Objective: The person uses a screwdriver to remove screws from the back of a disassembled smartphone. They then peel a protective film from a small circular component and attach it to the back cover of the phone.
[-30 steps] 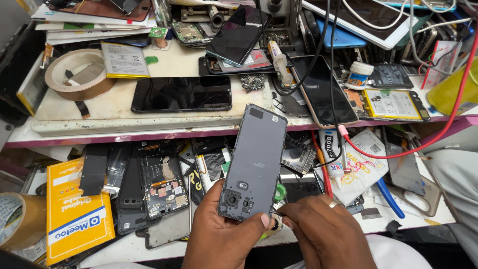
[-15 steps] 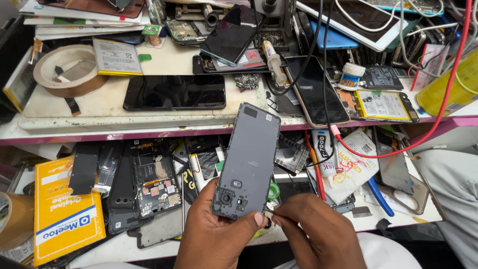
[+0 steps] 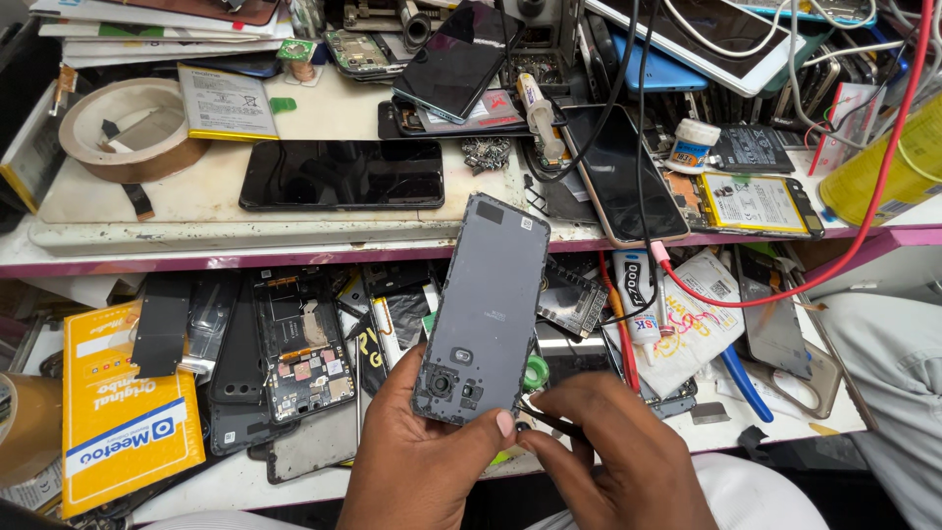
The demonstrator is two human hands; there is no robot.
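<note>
My left hand (image 3: 422, 466) holds a dark grey phone back cover (image 3: 486, 309) by its lower end, inner side up, with camera cut-outs near my thumb. It is tilted, its top toward the bench edge. My right hand (image 3: 608, 456) pinches a thin metal tool (image 3: 545, 417) whose tip touches the cover's lower right corner.
A black phone (image 3: 341, 175) lies screen up on the upper bench, with a tape roll (image 3: 132, 123), a battery (image 3: 754, 204) and another phone (image 3: 623, 172) nearby. The lower shelf holds several opened phone frames (image 3: 294, 358), a yellow box (image 3: 123, 417), a glue tube (image 3: 640, 299) and a red cable (image 3: 834, 250).
The view has shifted slightly; both hands and the cover stay together, with my right hand's tool still at the cover's lower corner.
</note>
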